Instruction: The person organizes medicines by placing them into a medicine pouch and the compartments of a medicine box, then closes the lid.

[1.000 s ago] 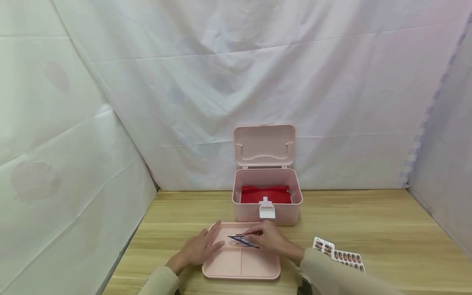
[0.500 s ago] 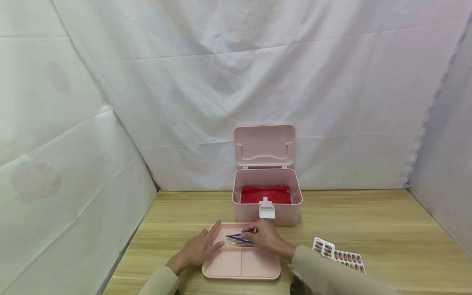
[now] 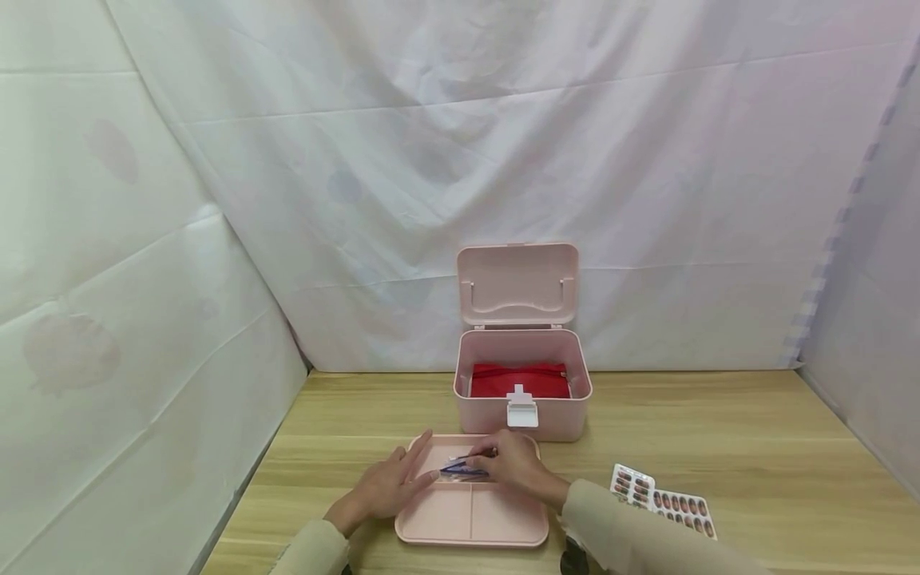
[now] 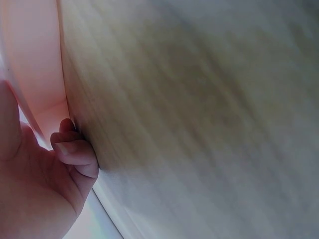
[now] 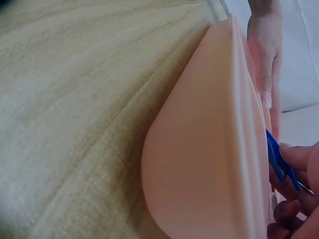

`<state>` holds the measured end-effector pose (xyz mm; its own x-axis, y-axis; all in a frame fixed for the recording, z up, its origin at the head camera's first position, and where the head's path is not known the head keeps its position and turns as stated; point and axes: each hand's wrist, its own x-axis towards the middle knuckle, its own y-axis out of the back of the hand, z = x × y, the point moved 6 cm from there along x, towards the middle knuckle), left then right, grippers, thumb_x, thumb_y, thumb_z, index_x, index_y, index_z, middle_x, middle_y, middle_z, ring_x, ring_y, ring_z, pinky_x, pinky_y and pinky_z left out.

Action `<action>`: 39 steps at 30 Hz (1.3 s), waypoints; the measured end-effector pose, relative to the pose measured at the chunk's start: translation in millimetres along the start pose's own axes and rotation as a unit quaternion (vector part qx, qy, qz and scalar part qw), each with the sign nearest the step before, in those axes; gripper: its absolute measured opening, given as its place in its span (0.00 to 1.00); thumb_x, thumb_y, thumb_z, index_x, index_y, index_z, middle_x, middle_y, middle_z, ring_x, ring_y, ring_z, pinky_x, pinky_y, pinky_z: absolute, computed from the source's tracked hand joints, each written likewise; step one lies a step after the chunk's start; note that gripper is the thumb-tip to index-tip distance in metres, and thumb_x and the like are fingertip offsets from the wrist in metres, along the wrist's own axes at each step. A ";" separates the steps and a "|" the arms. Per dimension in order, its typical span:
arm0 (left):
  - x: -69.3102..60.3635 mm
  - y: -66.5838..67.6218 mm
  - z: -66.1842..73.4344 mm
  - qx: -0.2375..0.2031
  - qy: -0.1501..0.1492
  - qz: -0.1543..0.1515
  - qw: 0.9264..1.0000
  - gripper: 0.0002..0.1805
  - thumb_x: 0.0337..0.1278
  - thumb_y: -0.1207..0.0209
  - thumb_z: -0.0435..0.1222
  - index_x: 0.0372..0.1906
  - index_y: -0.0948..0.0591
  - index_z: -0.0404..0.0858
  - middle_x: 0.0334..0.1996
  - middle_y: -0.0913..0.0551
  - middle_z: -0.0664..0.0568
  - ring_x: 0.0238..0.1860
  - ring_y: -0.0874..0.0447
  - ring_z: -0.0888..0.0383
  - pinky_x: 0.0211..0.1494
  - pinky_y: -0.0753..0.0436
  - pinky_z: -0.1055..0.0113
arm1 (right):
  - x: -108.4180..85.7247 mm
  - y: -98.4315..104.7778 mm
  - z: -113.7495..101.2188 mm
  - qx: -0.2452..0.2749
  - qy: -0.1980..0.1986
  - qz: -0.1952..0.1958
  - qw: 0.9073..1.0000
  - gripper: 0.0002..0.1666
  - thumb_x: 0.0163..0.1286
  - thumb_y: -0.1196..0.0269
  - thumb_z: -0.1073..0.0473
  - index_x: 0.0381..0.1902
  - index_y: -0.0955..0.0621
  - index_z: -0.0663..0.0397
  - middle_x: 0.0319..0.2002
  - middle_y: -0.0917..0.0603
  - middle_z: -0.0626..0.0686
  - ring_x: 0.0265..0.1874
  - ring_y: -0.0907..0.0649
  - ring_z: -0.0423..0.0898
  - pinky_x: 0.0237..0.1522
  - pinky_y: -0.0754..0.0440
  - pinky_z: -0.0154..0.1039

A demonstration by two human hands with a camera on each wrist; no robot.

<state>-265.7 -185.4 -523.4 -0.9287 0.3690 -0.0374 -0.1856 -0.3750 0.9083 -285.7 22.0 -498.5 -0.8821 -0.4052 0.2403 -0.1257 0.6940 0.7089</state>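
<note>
Blue plastic tweezers are pinched in my right hand, low over the back compartment of a pink divided tray. Their two arms form a narrow V pointing left; in the right wrist view the blue tweezers show between thumb and fingers. A clear packet lies under them, its contents too small to tell. My left hand holds the tray's left side, thumb and index finger reaching over the rim. In the left wrist view, curled fingers of that hand sit against the tray's outer wall.
Behind the tray stands a pink box with its lid raised and a red zipped pouch inside. Capsule blister packs lie to the right on the wooden table. A white curtain hangs behind.
My right hand has shifted a little to the left with the tweezers, which now lie flatter and lower in the back compartment. The left hand has stayed at the tray's side.
</note>
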 end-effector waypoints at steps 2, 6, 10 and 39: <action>0.0 0.2 0.6 0.001 0.000 -0.001 1.000 0.40 0.69 0.53 0.60 0.79 0.44 0.47 0.33 0.30 0.53 0.21 0.33 0.59 0.26 0.32 0.64 | 0.0 -0.5 0.1 -0.006 0.003 0.001 1.000 0.03 0.58 0.26 0.55 0.30 0.09 0.44 0.26 0.13 0.37 0.25 0.25 0.29 0.29 0.30 0.30; -0.4 0.5 1.8 0.000 0.002 -0.006 1.000 0.40 0.70 0.53 0.60 0.79 0.45 0.48 0.33 0.30 0.52 0.21 0.33 0.59 0.26 0.32 0.64 | 0.3 -0.9 -0.9 -0.016 0.016 0.004 1.000 0.02 0.58 0.26 0.56 0.30 0.09 0.46 0.27 0.12 0.39 0.26 0.23 0.30 0.30 0.28 0.31; -0.6 0.6 2.6 -0.002 0.003 -0.010 1.000 0.40 0.70 0.53 0.60 0.79 0.45 0.48 0.33 0.30 0.52 0.21 0.33 0.58 0.26 0.32 0.64 | -0.9 0.8 -3.7 -0.035 0.032 0.002 0.999 0.03 0.57 0.26 0.57 0.32 0.10 0.47 0.28 0.12 0.41 0.28 0.20 0.35 0.31 0.26 0.32; -1.4 3.0 3.6 -0.014 0.001 -0.002 1.000 0.39 0.70 0.52 0.59 0.79 0.44 0.47 0.31 0.31 0.53 0.21 0.34 0.59 0.24 0.34 0.65 | -62.5 101.8 30.0 0.070 0.042 -0.158 0.984 0.08 0.64 0.31 0.58 0.41 0.13 0.52 0.30 0.19 0.39 0.30 0.25 0.33 0.32 0.25 0.31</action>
<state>-263.9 -184.0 -519.1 -0.9287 0.3683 -0.0426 -0.1985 -0.3968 0.8962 -257.0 135.8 -461.3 -0.7492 -0.6574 0.0809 -0.4536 0.5981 0.6607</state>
